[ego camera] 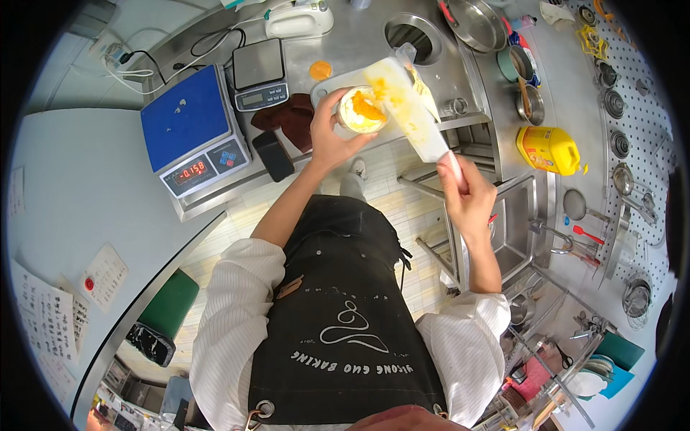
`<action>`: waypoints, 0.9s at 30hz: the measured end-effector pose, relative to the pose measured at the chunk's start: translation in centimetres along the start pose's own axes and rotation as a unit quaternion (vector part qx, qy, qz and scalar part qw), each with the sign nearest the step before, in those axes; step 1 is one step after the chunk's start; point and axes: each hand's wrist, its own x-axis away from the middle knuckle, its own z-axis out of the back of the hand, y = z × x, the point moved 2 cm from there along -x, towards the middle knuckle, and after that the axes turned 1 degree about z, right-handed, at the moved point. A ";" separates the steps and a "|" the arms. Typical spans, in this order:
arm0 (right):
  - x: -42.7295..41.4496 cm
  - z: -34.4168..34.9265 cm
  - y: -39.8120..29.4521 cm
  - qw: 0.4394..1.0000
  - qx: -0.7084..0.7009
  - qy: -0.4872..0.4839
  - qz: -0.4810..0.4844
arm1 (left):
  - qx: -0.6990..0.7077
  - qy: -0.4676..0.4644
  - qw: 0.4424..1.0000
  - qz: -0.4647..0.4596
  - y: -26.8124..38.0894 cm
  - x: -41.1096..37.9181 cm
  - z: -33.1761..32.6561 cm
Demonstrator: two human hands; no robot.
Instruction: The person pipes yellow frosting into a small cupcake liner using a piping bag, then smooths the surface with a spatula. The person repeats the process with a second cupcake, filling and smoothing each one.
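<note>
My left hand (335, 132) is wrapped around a small clear cup (362, 110) with cream and orange fruit pulp or puree in it. In my right hand (468, 191) is the pink handle of a wide knife with a pale, flat blade (407, 110), smeared with orange bits. The blade's far part lies just right of the cup, over a white cutting board (329, 86). A round orange piece (320, 70) rests on the steel counter behind the board. A piping bag (425, 91) with pale cream is partly hidden behind the blade.
At left are a blue-topped scale (186, 121), a smaller scale (259, 64), a phone (273, 156) and a brown cloth (291, 118). A hand mixer (299, 20) stands behind. To the right are a round opening (412, 37), a small glass (458, 106), a yellow jug (547, 151) and a sink (517, 226).
</note>
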 end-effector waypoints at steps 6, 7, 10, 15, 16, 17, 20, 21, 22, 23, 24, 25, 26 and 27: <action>-0.1 0.8 0.3 0.904 -0.364 -0.085 -0.205 | -0.011 0.007 0.999 -0.052 3.0 -1.0 0.9; -0.1 0.7 0.5 0.897 -0.377 -0.081 -0.218 | -0.005 0.015 0.998 -0.060 3.2 -1.1 1.5; -0.4 0.2 1.8 0.867 -0.408 -0.061 -0.280 | 0.020 0.042 0.998 -0.034 4.6 -1.3 3.5; 1.8 -11.4 11.6 0.832 -0.383 -0.071 -0.394 | -0.033 0.086 0.996 -0.021 4.6 0.1 7.6; 2.7 -14.4 13.8 0.850 -0.352 -0.069 -0.386 | -0.043 0.093 0.995 -0.017 4.3 0.6 8.0; 3.5 -16.8 15.5 0.865 -0.321 -0.069 -0.379 | -0.055 0.099 0.994 -0.011 4.3 1.2 8.5; 4.4 -20.5 18.2 0.888 -0.248 -0.075 -0.379 | -0.114 0.095 0.989 -0.009 4.9 2.6 9.9; 4.6 -21.6 19.2 0.886 -0.260 -0.060 -0.378 | -0.135 0.090 0.987 -0.010 5.0 3.1 10.3; 4.5 -22.4 19.9 0.884 -0.270 -0.045 -0.378 | -0.146 0.090 0.985 -0.005 4.9 3.5 10.5; 4.4 -23.1 20.7 0.882 -0.281 -0.029 -0.378 | -0.134 0.090 0.987 0.005 4.8 3.9 10.6; 4.3 -23.7 21.0 0.884 -0.269 -0.018 -0.381 | -0.124 0.091 0.988 0.016 4.8 4.3 10.7; 4.1 -24.1 21.4 0.890 -0.258 -0.014 -0.377 | -0.114 0.091 0.989 0.027 4.8 4.7 10.7; 3.9 -24.4 21.8 0.895 -0.247 -0.010 -0.372 | -0.119 0.093 0.988 0.032 4.9 4.9 10.7; 3.7 -24.6 21.9 0.900 -0.235 -0.004 -0.368 | -0.122 0.093 0.987 0.037 4.9 5.2 10.7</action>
